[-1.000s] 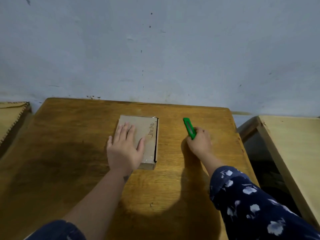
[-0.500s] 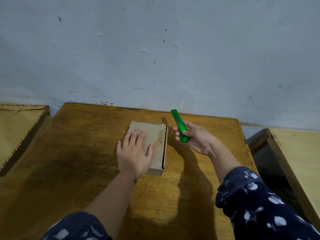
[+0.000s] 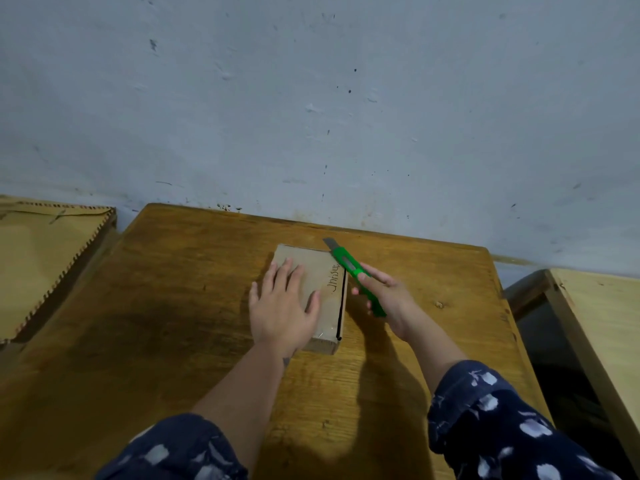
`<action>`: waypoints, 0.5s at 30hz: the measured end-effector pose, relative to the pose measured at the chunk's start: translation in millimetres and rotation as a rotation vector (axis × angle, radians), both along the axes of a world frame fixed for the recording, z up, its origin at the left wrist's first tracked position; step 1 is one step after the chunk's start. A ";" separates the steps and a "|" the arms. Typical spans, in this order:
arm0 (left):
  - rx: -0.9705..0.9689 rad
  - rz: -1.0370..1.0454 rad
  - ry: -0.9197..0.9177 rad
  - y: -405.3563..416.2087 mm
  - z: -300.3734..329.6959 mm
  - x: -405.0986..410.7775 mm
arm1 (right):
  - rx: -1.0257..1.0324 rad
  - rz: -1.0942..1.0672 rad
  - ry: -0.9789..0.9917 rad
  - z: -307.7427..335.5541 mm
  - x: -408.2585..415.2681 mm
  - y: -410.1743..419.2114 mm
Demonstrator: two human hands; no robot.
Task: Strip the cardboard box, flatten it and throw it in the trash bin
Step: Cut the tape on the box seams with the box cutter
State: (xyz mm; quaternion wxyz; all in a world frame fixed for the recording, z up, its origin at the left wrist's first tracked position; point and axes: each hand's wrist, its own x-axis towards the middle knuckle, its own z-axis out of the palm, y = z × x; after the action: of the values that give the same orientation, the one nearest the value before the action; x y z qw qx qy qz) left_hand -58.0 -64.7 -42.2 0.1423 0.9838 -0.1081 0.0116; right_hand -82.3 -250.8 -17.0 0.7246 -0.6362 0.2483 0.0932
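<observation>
A small flat cardboard box (image 3: 325,271) lies on the wooden table (image 3: 173,289), with black handwriting near its right edge. My left hand (image 3: 282,311) presses flat on the box top, fingers straight. My right hand (image 3: 388,296) grips a green utility knife (image 3: 353,268) just right of the box. The knife's grey blade is extended and points away toward the wall, above the box's far right corner. No trash bin is in view.
A pale blue wall rises right behind the table. A tan piece with a notched edge (image 3: 45,261) sits at the left. A light wooden table (image 3: 602,323) stands at the right across a dark gap (image 3: 540,341).
My right hand picked the green knife up from the table and brought it left to the box's right edge. The blade now sticks out. My left hand stayed on the box.
</observation>
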 end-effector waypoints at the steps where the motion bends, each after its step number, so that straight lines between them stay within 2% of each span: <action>1: -0.001 -0.002 -0.002 -0.1 0.1 -0.1 | -0.062 -0.009 0.009 -1.0 -0.1 3.5; 4: -0.007 -0.008 -0.005 0.7 0.6 -0.6 | -0.258 -0.033 -0.017 -0.5 2.7 9.0; 7: 0.011 -0.015 0.007 1.0 0.2 -0.2 | -0.582 0.072 -0.024 8.0 11.2 7.2; 9: 0.034 -0.013 0.010 0.9 -0.2 0.4 | -0.724 0.148 -0.006 12.0 18.3 5.9; 12: 0.032 -0.018 0.023 2.0 0.2 0.4 | -0.819 0.203 -0.048 16.1 28.2 8.8; 15: 0.012 -0.014 0.033 3.0 0.3 0.3 | -0.892 0.236 -0.171 23.6 36.8 18.3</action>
State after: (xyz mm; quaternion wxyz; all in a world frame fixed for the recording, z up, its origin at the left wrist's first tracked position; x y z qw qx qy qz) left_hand -57.6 -61.7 -41.8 0.1380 0.9840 -0.1127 -0.0063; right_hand -45.5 -232.5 6.7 0.3826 -0.9148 0.1295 0.0067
